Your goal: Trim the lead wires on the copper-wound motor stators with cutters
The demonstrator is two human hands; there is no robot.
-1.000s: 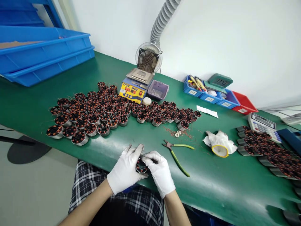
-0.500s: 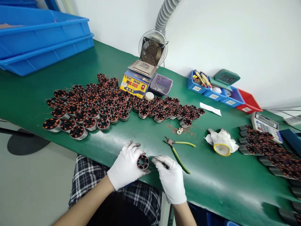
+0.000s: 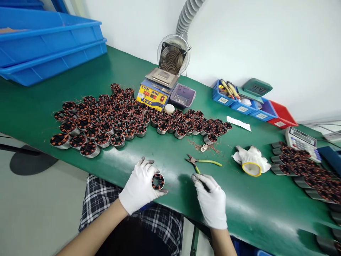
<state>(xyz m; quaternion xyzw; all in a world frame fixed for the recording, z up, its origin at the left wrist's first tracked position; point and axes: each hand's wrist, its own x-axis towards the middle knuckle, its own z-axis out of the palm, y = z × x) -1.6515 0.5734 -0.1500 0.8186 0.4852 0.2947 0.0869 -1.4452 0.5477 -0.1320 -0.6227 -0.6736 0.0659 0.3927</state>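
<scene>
My left hand [image 3: 140, 186], in a white glove with dark fingertips, is closed around a small motor stator [image 3: 158, 181]. The stator is a metal ring with copper windings inside, its open face turned up toward me near the table's front edge. My gloved right hand [image 3: 211, 199] is over the lower handle of the diagonal cutters [image 3: 195, 163], with its fingers curled on that handle and covering its end. These cutters have green handles and lie spread on the green table, with their jaws pointing up and left.
Many wound stators [image 3: 92, 131] stand grouped behind my hands, with more [image 3: 306, 165] at the right. Wire scraps [image 3: 198, 146] and a white glove [image 3: 250, 160] lie beyond the cutters. A yellow-blue soldering pot [image 3: 153, 94] stands at the back, beside a grey tray [image 3: 182, 95].
My right hand has moved right, away from the stator and onto the cutters' lower handle. My left hand has shifted slightly left with the stator.
</scene>
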